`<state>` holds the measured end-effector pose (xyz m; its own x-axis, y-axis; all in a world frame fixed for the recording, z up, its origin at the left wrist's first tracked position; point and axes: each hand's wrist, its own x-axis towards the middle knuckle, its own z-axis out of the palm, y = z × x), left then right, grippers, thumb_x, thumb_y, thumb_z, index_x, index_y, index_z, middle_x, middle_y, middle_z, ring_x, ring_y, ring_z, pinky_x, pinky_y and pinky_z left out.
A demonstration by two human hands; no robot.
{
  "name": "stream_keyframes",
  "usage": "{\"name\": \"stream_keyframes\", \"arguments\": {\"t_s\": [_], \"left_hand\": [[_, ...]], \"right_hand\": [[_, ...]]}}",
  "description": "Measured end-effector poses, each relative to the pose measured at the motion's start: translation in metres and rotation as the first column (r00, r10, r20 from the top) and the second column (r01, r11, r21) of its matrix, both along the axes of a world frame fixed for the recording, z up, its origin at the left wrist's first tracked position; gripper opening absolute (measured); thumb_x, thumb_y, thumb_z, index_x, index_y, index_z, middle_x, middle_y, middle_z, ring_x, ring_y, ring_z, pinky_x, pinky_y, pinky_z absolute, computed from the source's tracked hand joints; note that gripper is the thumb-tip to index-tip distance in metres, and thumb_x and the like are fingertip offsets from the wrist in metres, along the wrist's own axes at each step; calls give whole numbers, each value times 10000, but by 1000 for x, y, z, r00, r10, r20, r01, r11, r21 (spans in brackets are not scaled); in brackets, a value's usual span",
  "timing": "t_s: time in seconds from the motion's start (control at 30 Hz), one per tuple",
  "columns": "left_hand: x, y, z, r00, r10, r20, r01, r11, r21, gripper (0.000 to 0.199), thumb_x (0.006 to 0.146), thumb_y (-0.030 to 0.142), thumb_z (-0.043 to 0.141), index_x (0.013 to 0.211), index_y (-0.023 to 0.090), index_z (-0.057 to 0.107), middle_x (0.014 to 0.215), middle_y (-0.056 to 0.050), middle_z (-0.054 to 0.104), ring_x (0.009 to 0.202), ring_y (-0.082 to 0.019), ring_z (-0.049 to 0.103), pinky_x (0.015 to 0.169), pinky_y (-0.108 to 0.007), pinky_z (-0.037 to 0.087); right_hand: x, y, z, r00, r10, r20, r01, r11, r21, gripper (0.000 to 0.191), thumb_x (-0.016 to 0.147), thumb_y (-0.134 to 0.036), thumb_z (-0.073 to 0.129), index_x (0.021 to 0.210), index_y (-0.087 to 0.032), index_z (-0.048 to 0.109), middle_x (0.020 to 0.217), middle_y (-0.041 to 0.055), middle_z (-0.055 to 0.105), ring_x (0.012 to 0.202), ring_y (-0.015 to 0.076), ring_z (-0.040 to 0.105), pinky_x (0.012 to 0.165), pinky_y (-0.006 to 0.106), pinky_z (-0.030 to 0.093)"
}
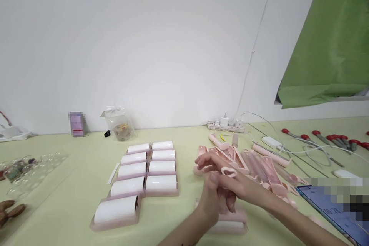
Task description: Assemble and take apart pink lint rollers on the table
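Note:
My left hand (210,201) and my right hand (235,182) cross close together in front of me, fingers bent. From the top of my right hand pokes the loop end of a pink handle (229,172); the rest of it is hidden in the grip. My left hand is closed against the right, its thumb up, and what lies in its fingers is hidden. Beneath both hands is a pink case with a white roll (230,223), partly covered and blurred. Just beyond lie pink roller parts (238,161) in a pile.
Left of my hands, white rolls in pink cases (132,171) stand in two columns. A white strip (113,173) lies beside them. A plastic bag (119,125) and a power strip (226,126) are by the wall. At right are red-tipped grey sticks (323,137), cables and a phone (325,209).

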<state>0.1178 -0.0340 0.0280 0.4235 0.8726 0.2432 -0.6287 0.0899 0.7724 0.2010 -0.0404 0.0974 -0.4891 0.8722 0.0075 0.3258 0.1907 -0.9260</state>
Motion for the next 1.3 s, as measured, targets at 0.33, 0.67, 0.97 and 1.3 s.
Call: {"name": "stream_keyframes", "arguments": {"t_s": [0.33,0.67,0.97,1.3], "left_hand": [[-2,-8,-12,943,66,-326,-94,993,-71,763,562,744,441,967,98,415,347,96,348,267,-57,243,285,-186,150],[0,-11,-31,913,142,-381,-187,979,-82,590,617,709,389,855,193,548,441,13,410,344,-123,362,350,-241,211],[-3,-7,-18,961,57,-270,-87,991,-100,690,537,758,451,866,152,447,406,73,387,280,-43,235,297,-183,146],[-4,5,-14,971,-38,-238,69,990,125,733,490,810,428,762,131,478,287,102,344,189,-24,227,232,-162,153]], "right_hand": [[2,-5,10,992,90,83,-81,990,-111,290,802,-356,372,958,-321,615,1218,6,478,567,88,586,406,178,438],[-3,-12,11,993,-21,115,36,990,-133,213,691,-162,429,712,-230,631,795,-7,563,504,80,504,415,168,413],[-8,-13,11,991,-45,124,65,984,-165,152,753,-275,406,842,-259,528,705,-32,559,449,71,478,375,160,375],[21,-7,21,934,-83,349,-25,955,296,144,773,-327,493,755,-224,592,789,2,610,767,179,552,670,270,433]]}}
